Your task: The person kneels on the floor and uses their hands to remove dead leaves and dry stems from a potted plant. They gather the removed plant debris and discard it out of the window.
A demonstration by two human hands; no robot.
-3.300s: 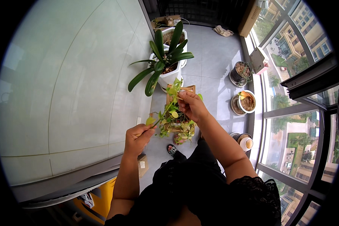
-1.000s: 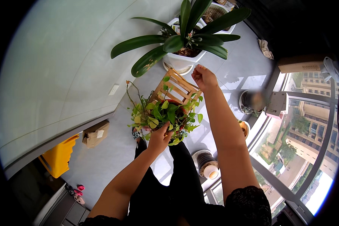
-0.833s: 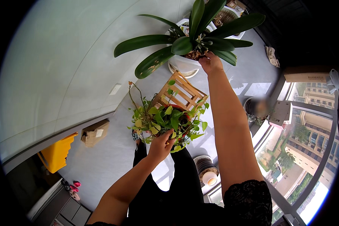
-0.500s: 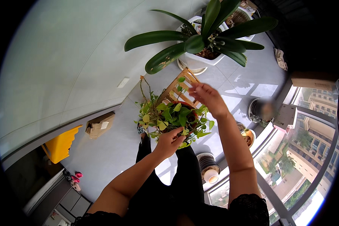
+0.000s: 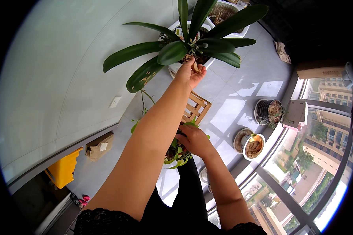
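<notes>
Left hand (image 5: 190, 74) is stretched way out to the big plant (image 5: 188, 43) in the white pot (image 5: 174, 70), fingers pinched on a small brownish bit right at the base of the leaves. Can't tell what that bit is. Right hand (image 5: 194, 139) is lower and closer, resting on the small leafy plant (image 5: 176, 154), fingers curled into it, so the hands are well apart. Wooden stand (image 5: 196, 109) sits between the two plants. Further right, round pots (image 5: 253, 145) of soil by the window.
</notes>
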